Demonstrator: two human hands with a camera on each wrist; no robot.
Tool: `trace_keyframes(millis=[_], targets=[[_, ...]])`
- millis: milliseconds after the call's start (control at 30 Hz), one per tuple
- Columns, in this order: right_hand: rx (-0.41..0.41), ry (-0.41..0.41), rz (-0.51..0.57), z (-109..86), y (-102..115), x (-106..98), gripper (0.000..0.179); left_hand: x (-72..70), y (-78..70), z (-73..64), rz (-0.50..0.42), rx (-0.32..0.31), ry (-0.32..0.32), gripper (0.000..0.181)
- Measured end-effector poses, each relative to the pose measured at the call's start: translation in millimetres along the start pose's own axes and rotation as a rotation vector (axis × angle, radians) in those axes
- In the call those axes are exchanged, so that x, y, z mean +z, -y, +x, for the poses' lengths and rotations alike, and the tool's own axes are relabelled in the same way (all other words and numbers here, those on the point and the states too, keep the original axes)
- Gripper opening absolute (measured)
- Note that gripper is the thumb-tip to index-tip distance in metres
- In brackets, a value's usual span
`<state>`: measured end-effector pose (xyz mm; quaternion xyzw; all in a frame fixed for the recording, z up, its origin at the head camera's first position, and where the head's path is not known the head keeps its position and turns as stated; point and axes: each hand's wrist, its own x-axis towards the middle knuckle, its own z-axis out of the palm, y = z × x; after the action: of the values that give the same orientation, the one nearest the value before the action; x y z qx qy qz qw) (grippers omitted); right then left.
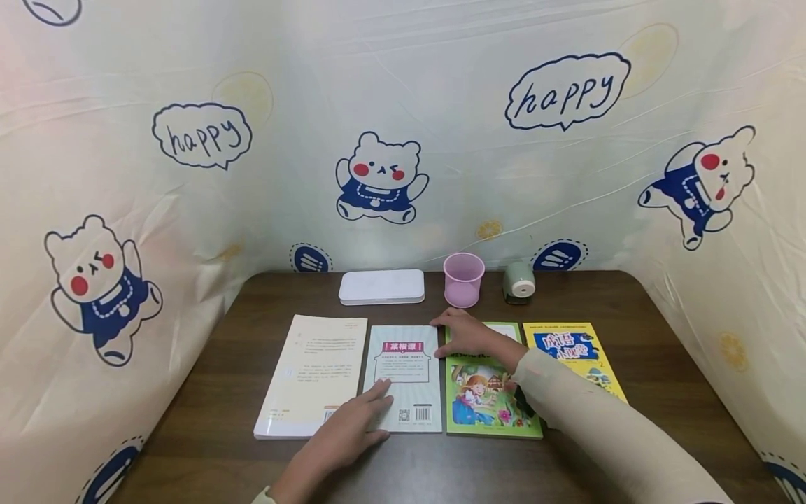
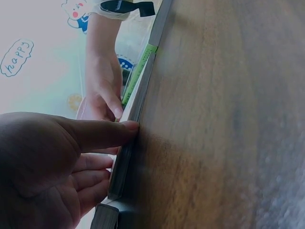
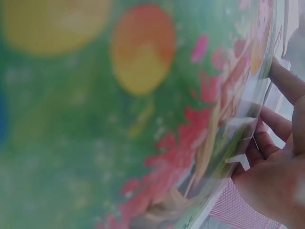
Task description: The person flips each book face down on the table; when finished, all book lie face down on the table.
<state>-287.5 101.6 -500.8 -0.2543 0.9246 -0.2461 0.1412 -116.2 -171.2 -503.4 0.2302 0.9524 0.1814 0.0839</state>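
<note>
A pale book (image 1: 406, 364) with a pink title label lies flat on the table. My left hand (image 1: 352, 423) touches its lower left part, fingers on the cover; in the left wrist view the left thumb (image 2: 107, 132) rests at its near edge. My right hand (image 1: 469, 332) reaches over the green illustrated book (image 1: 485, 392), its fingertips at the pale book's upper right edge. In the right wrist view the right hand (image 3: 281, 157) is partly cut off, beyond the blurred green cover (image 3: 95, 109).
A cream book (image 1: 321, 371) lies to the left, and a yellow book (image 1: 567, 343) to the right, partly behind the right forearm. Along the back of the dark wooden table (image 1: 208, 392) stand a white case (image 1: 382, 287), a pink cup (image 1: 464, 280) and a small green pencil sharpener (image 1: 519, 283).
</note>
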Motion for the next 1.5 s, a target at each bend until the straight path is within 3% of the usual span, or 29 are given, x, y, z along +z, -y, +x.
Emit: trace_keyframes(millis=[667, 1500], targets=[[-0.059, 0.003, 0.046, -10.6, -10, -11, 0.075, -2.2, -1.1, 0.0, -0.011, -0.013, 0.005, 0.058], [0.017, 0.002, 0.042, -41.7, -57, -28, 0.079, 0.1, -3.0, -1.0, -0.02, -0.017, -0.001, 0.059]])
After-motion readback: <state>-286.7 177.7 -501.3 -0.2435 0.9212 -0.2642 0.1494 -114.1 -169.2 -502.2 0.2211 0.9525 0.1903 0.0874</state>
